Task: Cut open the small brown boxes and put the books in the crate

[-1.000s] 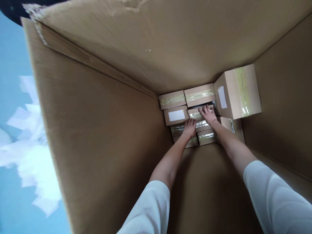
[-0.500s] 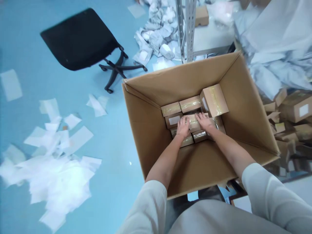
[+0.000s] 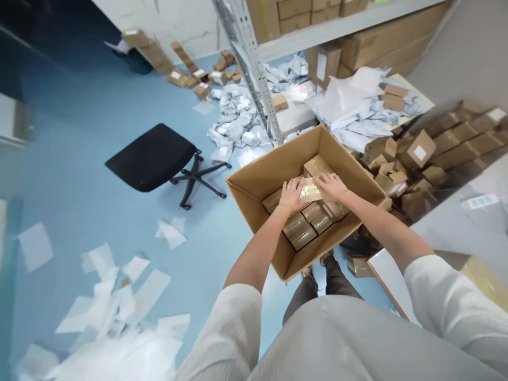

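Left hand [image 3: 292,194] and right hand [image 3: 332,187] grip a small box [image 3: 311,190] by its opposite ends, each partly open, fingers bent over the edge. Shiny tape runs along the box's upper face between them. The box is over the mouth of a large open carton [image 3: 257,177], above the packed boxes [image 3: 304,237] inside; how high it sits over them, I cannot tell. The carton stands tilted in view, just in front of the person's legs [image 3: 339,280].

Beyond its far side rises a metal post [image 3: 257,69] of the shelf [image 3: 341,32], with grey parcels [image 3: 238,119] heaped on the blue floor [image 3: 206,233] near it. To the left are a black chair [image 3: 153,157] and scattered papers [image 3: 146,296]. To the right, more boxes [image 3: 420,151] lie in a jumbled pile.
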Demonstrator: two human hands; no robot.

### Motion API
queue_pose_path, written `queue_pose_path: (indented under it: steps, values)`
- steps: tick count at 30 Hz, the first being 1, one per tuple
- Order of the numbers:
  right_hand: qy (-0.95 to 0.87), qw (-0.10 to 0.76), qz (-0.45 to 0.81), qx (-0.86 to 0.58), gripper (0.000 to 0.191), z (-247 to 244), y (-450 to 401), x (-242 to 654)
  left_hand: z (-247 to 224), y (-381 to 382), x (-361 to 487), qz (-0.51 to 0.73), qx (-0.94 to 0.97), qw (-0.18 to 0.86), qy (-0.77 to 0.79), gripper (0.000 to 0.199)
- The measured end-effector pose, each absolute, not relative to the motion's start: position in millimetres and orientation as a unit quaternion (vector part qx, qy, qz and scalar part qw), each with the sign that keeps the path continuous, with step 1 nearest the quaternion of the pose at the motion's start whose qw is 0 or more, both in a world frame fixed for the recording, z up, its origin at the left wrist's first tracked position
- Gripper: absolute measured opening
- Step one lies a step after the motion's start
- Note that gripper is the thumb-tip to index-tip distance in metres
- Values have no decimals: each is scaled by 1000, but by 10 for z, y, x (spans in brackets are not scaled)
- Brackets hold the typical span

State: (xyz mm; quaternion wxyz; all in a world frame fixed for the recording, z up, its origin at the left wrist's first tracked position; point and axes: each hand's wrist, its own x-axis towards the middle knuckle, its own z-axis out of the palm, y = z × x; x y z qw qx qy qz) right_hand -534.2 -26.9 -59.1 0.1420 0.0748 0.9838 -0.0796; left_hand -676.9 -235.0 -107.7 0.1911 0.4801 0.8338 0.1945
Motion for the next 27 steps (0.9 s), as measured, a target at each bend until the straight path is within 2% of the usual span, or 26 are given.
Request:
queue_pose_path:
  steps: [7,12,15,19,27]
  values:
    - [985,38,-55,162,114,581,-195,-4370,-34,-1928,-6484,220,592,133,764,121]
    - [969,-14,-51,242,115,1045,-98,-3505,539,-1405,-6053,202,686,113,690,125]
    - [954,-17,-43,296,115,1054,-52,-2958,727,-1121,-5649,178,727,125,651,125]
    - [941,-12,-49,335,113,861,-17,-2235,757,-864,-4984,112,763,130,623,128]
    - [918,55,-98,379,112,344,2,-965,292,-674,-3583,54,778,160,605,122]
